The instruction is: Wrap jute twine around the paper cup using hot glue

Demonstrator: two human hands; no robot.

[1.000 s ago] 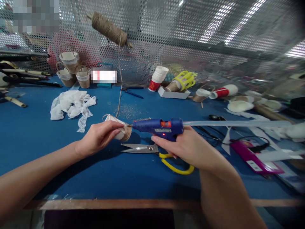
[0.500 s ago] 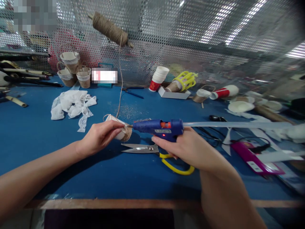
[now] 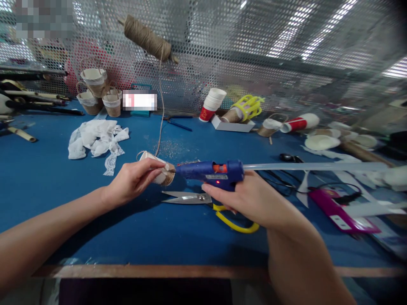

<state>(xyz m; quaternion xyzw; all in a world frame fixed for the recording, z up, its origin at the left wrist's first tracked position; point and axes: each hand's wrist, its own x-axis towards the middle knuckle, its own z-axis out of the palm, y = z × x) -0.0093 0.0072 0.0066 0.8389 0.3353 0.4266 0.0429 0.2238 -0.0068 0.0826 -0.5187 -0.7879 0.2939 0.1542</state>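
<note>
At table centre, left hand (image 3: 132,182): thumb and fingers (image 3: 151,166) pinched shut on a paper cup (image 3: 158,168), which is on its side just above the table (image 3: 127,237).
Right hand (image 3: 251,199): fingers wrapped tight round the grip of the glue gun (image 3: 210,171). Red lamp lit, nozzle touching the cup's twine-wrapped end.
Cup handling: probably light, thin-walled and easily crushed. Pinch gently at the bare wall, clear of the nozzle.
Gun handling: rigid, tip likely hot, so hold by the grip only. Glue stick (image 3: 311,166) pokes out the back toward the right edge.
Twine (image 3: 160,114): runs from the cup up to the spool (image 3: 146,39) on the mesh at the far edge.
Scissors (image 3: 190,198): flat on the table just below the gun, yellow loops under the right hand.
Lace (image 3: 95,137): heap toward the far-left corner.
</note>
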